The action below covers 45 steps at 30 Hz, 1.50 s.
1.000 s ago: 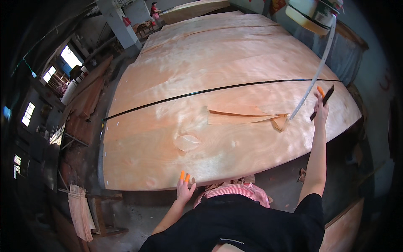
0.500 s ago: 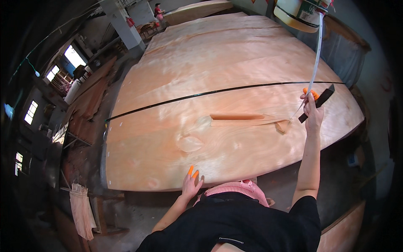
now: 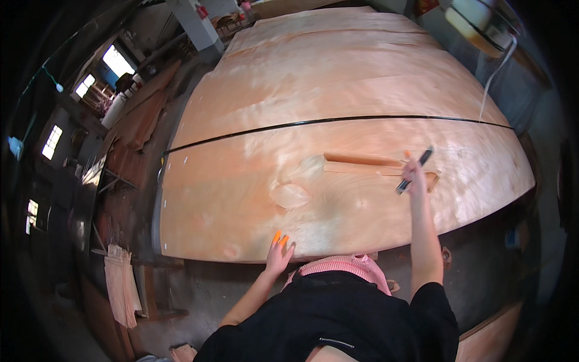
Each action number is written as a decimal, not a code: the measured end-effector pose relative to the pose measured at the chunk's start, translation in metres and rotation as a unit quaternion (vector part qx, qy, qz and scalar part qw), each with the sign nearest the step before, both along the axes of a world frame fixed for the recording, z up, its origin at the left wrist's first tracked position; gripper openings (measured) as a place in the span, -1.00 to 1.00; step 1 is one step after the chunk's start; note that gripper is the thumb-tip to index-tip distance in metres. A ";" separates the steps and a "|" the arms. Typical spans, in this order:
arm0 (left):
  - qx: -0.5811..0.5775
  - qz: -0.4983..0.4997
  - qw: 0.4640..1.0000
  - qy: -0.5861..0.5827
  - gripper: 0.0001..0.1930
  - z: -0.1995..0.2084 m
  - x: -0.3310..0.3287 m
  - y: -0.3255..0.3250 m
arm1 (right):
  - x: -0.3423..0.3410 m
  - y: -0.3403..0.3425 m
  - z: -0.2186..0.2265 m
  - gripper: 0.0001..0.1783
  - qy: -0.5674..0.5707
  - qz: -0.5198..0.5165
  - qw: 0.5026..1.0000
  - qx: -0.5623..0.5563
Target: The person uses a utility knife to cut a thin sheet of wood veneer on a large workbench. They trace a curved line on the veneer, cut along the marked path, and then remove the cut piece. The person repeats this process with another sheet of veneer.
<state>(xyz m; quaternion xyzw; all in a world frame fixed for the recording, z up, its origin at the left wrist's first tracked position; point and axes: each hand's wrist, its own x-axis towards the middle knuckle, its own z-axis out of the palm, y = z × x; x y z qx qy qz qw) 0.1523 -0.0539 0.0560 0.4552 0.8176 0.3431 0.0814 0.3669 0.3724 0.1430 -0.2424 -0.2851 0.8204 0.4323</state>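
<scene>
A wide sheet of pale wood veneer [image 3: 241, 223] spreads in front of me, with a patch of different grain left of its middle. My left hand [image 3: 279, 252] lies at its near edge, fingers apart, orange covers on two fingertips, nothing held. My right hand [image 3: 414, 172], slightly blurred, is closed around a long black flat-bladed tool [image 3: 425, 157] that slants across the fist. It is over the right end of a narrow curled veneer strip [image 3: 362, 163]. Whether the fingers also hold some tape is hidden.
A black band [image 3: 313, 122] crosses the sheet. At the upper right hangs a pale bucket [image 3: 473, 27], a white tape [image 3: 496, 75] dangling from it. Stacked brown veneer [image 3: 136, 120] lies left, beyond an aisle. Veneer pieces [image 3: 120, 283] drape over a wooden stand at lower left.
My right hand has let go of the hanging white tape and moved left and nearer, over the curled strip, still gripping the black tool. The left hand stays at the near edge.
</scene>
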 end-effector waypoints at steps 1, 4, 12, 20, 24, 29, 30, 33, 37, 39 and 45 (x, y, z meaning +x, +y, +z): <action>0.011 -0.003 1.000 -0.011 -0.60 0.002 -0.003 0.001 | -0.024 -0.037 0.013 -0.85 -0.061 0.025 0.997 -0.042; 0.061 -0.038 0.996 -0.059 -0.63 0.026 -0.011 0.042 | -0.047 -0.080 -0.018 -0.80 -0.176 0.185 0.963 0.082; 0.208 -0.065 0.938 -0.269 -0.71 0.094 -0.006 0.109 | -0.116 -0.193 0.045 -0.48 -0.192 0.384 0.842 0.328; 0.254 0.003 0.923 -0.289 -0.83 0.101 -0.025 0.094 | -0.147 -0.224 0.017 -0.58 -0.257 0.267 0.877 0.307; 0.275 0.018 0.944 -0.179 -0.85 0.094 -0.043 0.088 | -0.158 -0.233 -0.012 -0.78 -0.322 0.206 0.863 0.331; 0.192 -0.047 0.969 -0.150 -0.83 0.081 -0.068 0.079 | -0.135 -0.241 -0.002 -0.82 -0.422 0.309 0.783 0.336; 0.149 -0.066 0.980 -0.117 -0.82 0.075 -0.071 0.077 | -0.130 -0.243 0.001 -0.82 -0.437 0.330 0.778 0.308; 0.070 -0.088 0.993 -0.038 -0.65 0.037 -0.088 0.070 | -0.119 -0.244 -0.010 -0.80 -0.463 0.366 0.780 0.209; -0.014 -0.150 0.989 0.001 -0.44 0.006 -0.104 0.083 | -0.113 -0.242 -0.019 -0.78 -0.455 0.318 0.827 0.087; -0.027 -0.199 0.979 0.034 -0.40 0.000 -0.106 0.096 | -0.111 -0.240 -0.026 -0.77 -0.450 0.282 0.845 0.061; -0.063 -0.289 0.953 0.071 -0.31 -0.026 -0.108 0.134 | -0.133 -0.225 -0.049 -0.78 -0.456 0.189 0.869 0.043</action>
